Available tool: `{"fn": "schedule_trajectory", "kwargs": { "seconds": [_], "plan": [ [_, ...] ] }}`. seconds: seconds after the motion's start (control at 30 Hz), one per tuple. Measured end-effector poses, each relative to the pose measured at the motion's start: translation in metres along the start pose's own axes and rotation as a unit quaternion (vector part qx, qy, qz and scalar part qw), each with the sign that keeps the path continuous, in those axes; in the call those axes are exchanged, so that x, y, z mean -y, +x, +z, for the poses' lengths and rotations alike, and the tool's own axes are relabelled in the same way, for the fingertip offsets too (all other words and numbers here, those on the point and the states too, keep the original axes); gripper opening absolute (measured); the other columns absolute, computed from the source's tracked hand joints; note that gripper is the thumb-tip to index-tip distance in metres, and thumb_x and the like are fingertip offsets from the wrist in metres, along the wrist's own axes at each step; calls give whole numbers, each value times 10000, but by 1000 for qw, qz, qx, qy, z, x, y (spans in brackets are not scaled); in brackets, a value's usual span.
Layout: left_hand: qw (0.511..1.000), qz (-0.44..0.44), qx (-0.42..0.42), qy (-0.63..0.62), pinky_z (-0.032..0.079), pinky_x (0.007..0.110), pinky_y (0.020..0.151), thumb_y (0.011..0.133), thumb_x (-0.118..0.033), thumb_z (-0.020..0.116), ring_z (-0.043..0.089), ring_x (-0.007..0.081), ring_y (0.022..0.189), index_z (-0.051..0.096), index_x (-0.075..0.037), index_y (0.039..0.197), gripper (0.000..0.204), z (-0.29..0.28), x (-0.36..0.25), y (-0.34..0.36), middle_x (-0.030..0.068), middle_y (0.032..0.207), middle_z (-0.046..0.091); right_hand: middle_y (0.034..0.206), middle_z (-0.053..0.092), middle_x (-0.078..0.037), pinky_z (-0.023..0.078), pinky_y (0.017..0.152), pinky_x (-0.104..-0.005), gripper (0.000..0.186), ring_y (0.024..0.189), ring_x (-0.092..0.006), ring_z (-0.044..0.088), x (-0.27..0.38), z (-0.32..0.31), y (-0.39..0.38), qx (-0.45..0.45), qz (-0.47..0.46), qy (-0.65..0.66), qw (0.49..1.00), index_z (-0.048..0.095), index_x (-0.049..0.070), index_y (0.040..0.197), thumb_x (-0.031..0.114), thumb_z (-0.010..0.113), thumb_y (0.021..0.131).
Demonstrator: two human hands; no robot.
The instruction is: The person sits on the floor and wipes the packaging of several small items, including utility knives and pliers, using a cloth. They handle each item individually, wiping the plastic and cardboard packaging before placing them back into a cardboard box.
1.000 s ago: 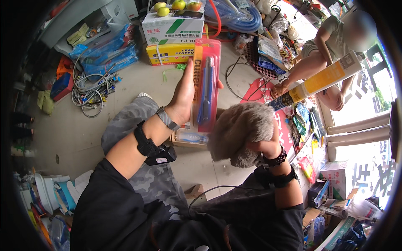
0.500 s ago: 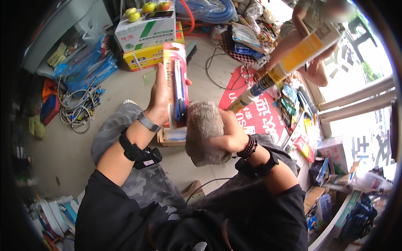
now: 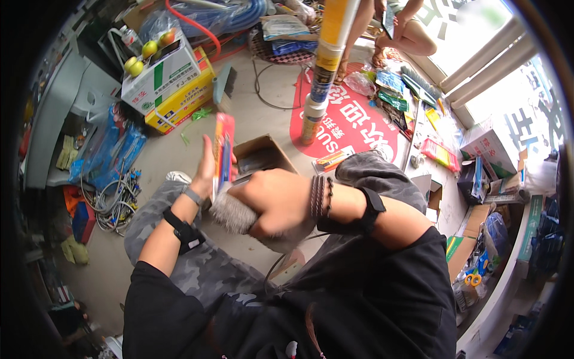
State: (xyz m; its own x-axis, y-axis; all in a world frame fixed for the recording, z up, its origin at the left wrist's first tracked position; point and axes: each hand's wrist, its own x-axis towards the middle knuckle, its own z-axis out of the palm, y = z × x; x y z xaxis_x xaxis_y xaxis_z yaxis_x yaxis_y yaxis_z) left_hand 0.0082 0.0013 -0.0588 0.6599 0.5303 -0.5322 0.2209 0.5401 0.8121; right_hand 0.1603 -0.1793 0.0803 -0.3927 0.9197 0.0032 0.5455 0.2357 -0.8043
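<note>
My left hand (image 3: 206,167) holds a red blister-packed box cutter (image 3: 225,146) upright, its fingertips showing on either side of the pack. My right hand (image 3: 260,200) grips a grey fluffy cloth (image 3: 233,218) against the lower end of that pack, hiding part of it. Just beyond both hands is an open cardboard box (image 3: 272,149) on the floor, with some small flat packages (image 3: 329,158) to its right. A tall yellow-and-blue cylindrical tube (image 3: 327,66) rises behind, over a red printed mat (image 3: 365,125).
Stacked cartons (image 3: 179,105) carry apples (image 3: 149,49) at the back left, near a brush (image 3: 223,87). Tangled cables (image 3: 116,194) lie left. A co-worker's bare legs (image 3: 406,42) and hand with a phone show at the back right. Tools, packages and boxes (image 3: 484,149) crowd the right side.
My right hand has moved across to the left with the cloth, lower on the pack. The view has turned, so the tube appears more upright and the open box shows more.
</note>
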Motion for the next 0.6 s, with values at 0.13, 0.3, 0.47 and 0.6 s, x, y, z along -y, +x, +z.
{"fn": "schedule_trajectory", "kwargs": {
  "seconds": [0.13,0.3,0.47,0.6],
  "plan": [
    [970,-17,68,234,514,294,481,856,-789,319,585,155,525,584,-59,849,777,-1,94,34,43,675,578,674,615,-190,517,616,-478,411,679,-393,631,29,2,-38,-13,-60,-92,994,567,18,944,222,679,605],
    [942,-132,125,280,514,293,515,884,-734,376,611,173,563,601,-24,877,745,104,103,48,84,760,636,636,618,-174,515,587,-467,379,643,-385,633,11,18,-79,38,-20,-94,995,577,8,908,215,661,603],
    [795,22,130,592,525,356,597,907,-680,393,684,198,646,635,-33,931,692,182,102,92,108,688,641,619,609,-177,514,579,-468,370,622,-392,626,1,10,-117,7,10,-73,997,556,7,888,210,659,597],
    [769,-15,149,621,539,356,574,920,-605,439,702,233,639,594,16,957,641,211,80,95,148,726,631,612,606,-174,513,571,-462,367,617,-388,626,-8,7,-131,-37,20,-83,996,551,8,889,205,654,597]
  ]
}}
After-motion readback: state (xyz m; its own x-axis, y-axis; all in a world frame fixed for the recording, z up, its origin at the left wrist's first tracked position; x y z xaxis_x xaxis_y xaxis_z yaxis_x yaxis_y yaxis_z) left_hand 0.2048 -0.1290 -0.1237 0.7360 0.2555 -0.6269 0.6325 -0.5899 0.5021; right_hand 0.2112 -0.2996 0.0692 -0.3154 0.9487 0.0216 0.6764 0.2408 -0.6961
